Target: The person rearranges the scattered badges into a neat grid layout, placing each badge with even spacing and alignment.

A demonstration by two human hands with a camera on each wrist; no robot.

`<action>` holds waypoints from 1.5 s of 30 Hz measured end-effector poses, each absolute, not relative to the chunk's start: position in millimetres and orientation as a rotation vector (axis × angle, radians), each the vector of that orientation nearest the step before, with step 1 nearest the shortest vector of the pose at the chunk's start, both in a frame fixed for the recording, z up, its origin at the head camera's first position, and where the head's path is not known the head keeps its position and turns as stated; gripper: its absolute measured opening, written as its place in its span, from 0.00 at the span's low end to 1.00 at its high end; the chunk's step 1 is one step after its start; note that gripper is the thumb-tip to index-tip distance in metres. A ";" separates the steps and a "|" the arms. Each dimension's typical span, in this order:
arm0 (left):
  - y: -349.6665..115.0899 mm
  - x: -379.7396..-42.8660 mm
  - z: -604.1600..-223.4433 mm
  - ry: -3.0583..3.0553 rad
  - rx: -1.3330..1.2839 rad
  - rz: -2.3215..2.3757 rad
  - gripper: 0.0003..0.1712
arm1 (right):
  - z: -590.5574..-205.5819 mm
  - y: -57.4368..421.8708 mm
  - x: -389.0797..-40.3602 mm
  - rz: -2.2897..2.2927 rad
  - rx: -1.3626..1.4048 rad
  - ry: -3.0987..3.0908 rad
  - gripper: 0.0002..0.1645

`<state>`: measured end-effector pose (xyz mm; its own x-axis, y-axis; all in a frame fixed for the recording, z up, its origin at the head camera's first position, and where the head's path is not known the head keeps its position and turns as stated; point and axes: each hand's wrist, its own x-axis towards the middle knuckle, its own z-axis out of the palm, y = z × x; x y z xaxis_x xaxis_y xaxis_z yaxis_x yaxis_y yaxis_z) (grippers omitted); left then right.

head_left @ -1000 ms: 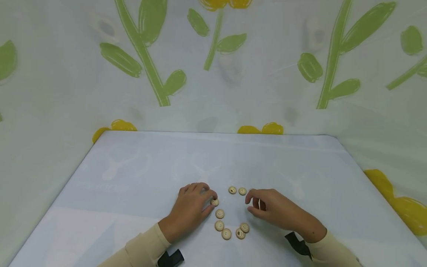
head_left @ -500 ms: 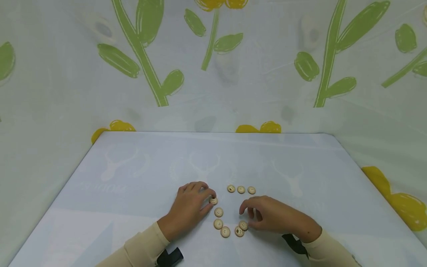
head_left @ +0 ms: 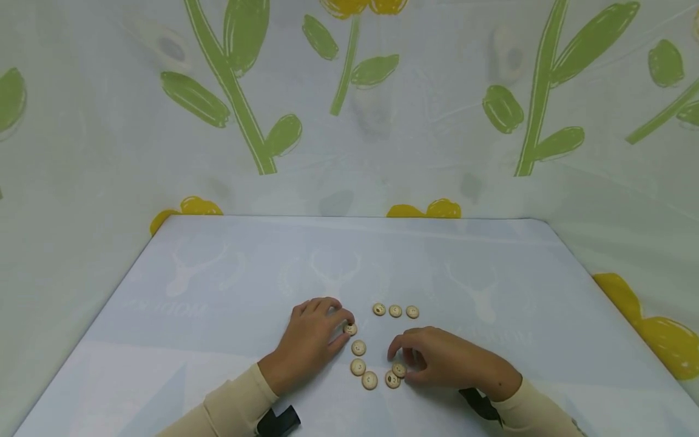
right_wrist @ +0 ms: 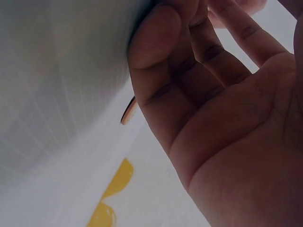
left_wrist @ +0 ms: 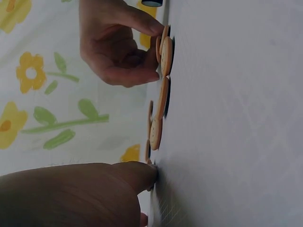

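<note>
My left hand [head_left: 312, 340] rests on the white table and pinches a round wooden button [head_left: 351, 329] between thumb and forefinger. Over the near right side, my right hand [head_left: 449, 358] curves loosely around a button [head_left: 399, 369] that overlaps another button [head_left: 392, 379]. Its thumb lies close against the upper button's right edge, and a gap shows between that button and the forefinger. The left wrist view also has the right hand [left_wrist: 118, 47] beside these buttons, thumb and forefinger apart. In the right wrist view the right palm [right_wrist: 227, 132] hides most of the work.
Three buttons [head_left: 395, 311] form a row beyond the hands. Three more, including a low button [head_left: 369, 380], curve down from the left hand. The table [head_left: 262, 255] meets a flower-printed cloth [head_left: 415, 152] at its far edge. Black wrist straps [head_left: 280, 421] sit under both wrists.
My right hand has moved from the top row back toward the near overlapping buttons. A third button now lies at the row's right end. The left hand stays on its button.
</note>
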<state>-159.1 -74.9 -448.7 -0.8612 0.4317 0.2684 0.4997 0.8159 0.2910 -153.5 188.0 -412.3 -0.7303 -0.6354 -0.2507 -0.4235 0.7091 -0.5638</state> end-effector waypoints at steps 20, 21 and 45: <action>-74.8 -160.0 -448.3 -2.797 -0.743 -0.534 0.10 | -412.2 188.5 -153.1 -0.692 -0.891 2.490 0.12; -74.7 -159.9 -448.1 -2.792 -0.745 -0.531 0.10 | -412.1 188.3 -153.2 -0.689 -0.889 2.493 0.12; -74.7 -159.8 -450.3 -2.830 -0.713 -0.564 0.09 | -414.0 188.2 -154.1 -0.688 -0.894 2.489 0.10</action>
